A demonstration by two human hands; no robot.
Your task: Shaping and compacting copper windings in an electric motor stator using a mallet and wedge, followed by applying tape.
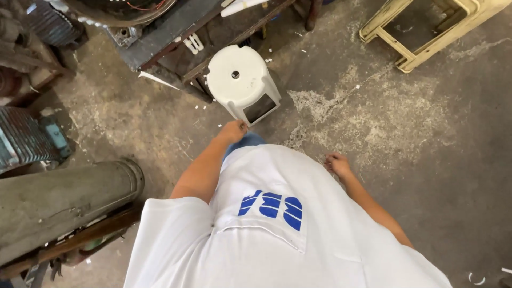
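I look straight down my own body, in a white shirt with a blue print, at a concrete floor. My left hand (233, 131) hangs in front of me with the fingers curled in, just short of a round white plastic stool (241, 79), and holds nothing. My right hand (337, 164) hangs at my side over the floor, fingers also curled and empty. Neither hand touches anything.
A dark workbench (176, 32) stands behind the stool. A big grey metal cylinder (64, 200) lies at the lower left, with ribbed motor housings (26, 136) above it. A cream plastic frame (426, 32) lies at the top right. White scraps dot the stained floor.
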